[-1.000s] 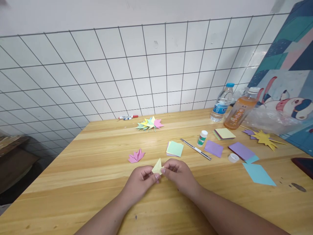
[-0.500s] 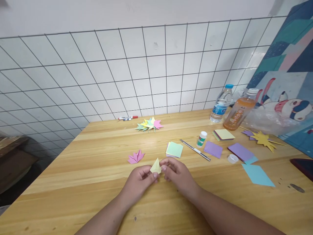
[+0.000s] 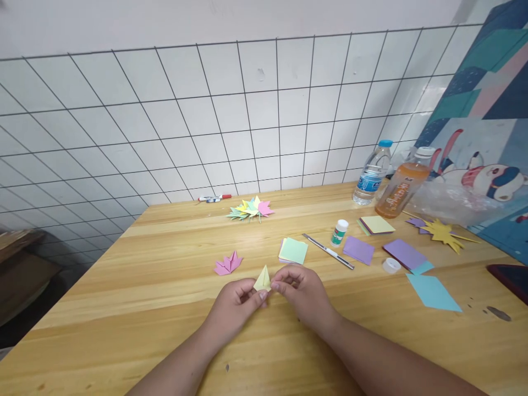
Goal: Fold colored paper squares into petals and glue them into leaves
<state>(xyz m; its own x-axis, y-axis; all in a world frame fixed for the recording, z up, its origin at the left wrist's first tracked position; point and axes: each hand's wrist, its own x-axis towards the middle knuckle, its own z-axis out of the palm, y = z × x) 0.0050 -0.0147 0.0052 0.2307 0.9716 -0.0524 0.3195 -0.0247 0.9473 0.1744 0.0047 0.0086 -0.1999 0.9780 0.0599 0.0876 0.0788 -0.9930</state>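
Note:
A small folded piece of pale yellow paper (image 3: 263, 279), pointed at the top, is held above the near middle of the table. My left hand (image 3: 237, 302) is closed on its lower left part, thumb in front. From the other side, my right hand (image 3: 303, 291) pinches its right edge between thumb and fingertips. Just beyond my left hand lies a pink folded paper piece (image 3: 229, 263) with several points. A stack of square papers (image 3: 293, 251), light green on top, rests beyond my right hand.
A craft knife (image 3: 329, 251), glue stick (image 3: 339, 233), white cap (image 3: 391, 265) and purple papers (image 3: 358, 250) lie to the right. Light blue paper (image 3: 434, 292) is nearer. Two bottles, water (image 3: 372, 173) and orange drink (image 3: 404, 187), stand behind. Folded paper stars (image 3: 251, 209) and markers (image 3: 214, 198) sit near the wall.
My right fingers have closed in a tighter pinch at the yellow paper's right edge. My left hand keeps its hold. The view has shifted slightly.

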